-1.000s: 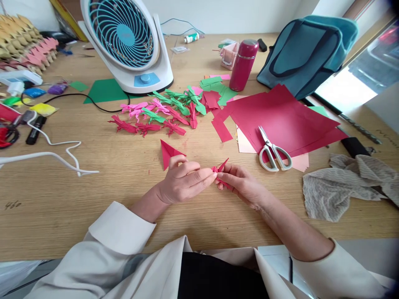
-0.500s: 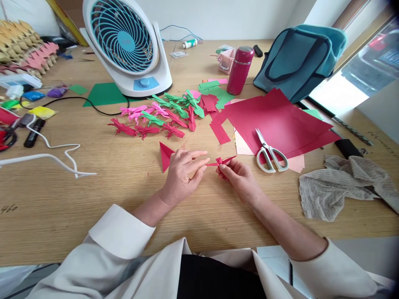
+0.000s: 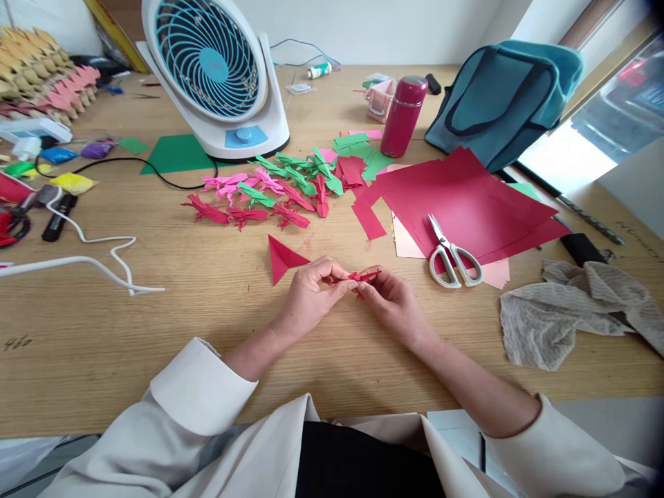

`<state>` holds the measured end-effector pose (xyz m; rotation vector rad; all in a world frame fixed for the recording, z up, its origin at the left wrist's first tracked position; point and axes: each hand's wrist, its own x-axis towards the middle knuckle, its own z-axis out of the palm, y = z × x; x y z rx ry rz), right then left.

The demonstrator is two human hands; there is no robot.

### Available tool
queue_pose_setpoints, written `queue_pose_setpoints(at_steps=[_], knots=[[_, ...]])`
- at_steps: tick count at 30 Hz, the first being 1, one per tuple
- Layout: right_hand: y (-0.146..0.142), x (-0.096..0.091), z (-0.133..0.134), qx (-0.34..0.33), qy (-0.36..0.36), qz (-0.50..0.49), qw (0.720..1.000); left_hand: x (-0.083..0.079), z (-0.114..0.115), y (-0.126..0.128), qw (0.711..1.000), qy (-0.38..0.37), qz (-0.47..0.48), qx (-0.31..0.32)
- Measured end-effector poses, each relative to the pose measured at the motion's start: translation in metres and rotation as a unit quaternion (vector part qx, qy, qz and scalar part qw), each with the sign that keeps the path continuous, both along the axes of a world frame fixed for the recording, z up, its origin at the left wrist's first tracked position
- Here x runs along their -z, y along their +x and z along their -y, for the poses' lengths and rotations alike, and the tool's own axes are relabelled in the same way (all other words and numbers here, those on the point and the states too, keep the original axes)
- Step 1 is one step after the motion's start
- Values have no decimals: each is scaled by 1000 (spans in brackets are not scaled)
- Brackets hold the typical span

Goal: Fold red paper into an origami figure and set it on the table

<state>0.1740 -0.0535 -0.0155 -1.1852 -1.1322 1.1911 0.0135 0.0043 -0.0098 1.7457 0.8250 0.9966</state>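
Red paper figure (image 3: 357,277) | left hand (image 3: 314,294) and right hand (image 3: 395,304) pinching it | folded triangle (image 3: 281,261) beside left | scissors (image 3: 447,244) near right

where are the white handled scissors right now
In the head view, the white-handled scissors lie right of the right hand, partly on the large red sheets.

White fan (image 3: 214,66), red flask (image 3: 404,117), teal bag (image 3: 505,104)

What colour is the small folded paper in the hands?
The small folded paper is red; the head view shows it.
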Motion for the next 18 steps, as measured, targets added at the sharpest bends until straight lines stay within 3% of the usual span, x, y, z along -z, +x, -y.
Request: queue_pose_setpoints(at_steps=[6, 13, 18], knots=[[4, -5, -3, -36, -42, -68, 996, -4, -6, -6, 999, -36, 23, 15], [8, -11, -2, -41, -94, -198, 975, -11, -9, -5, 984, -156, 78, 30], [4, -8, -2, -27, -89, -171, 981, -12, -7, -2, 973, -205, 94, 49]])
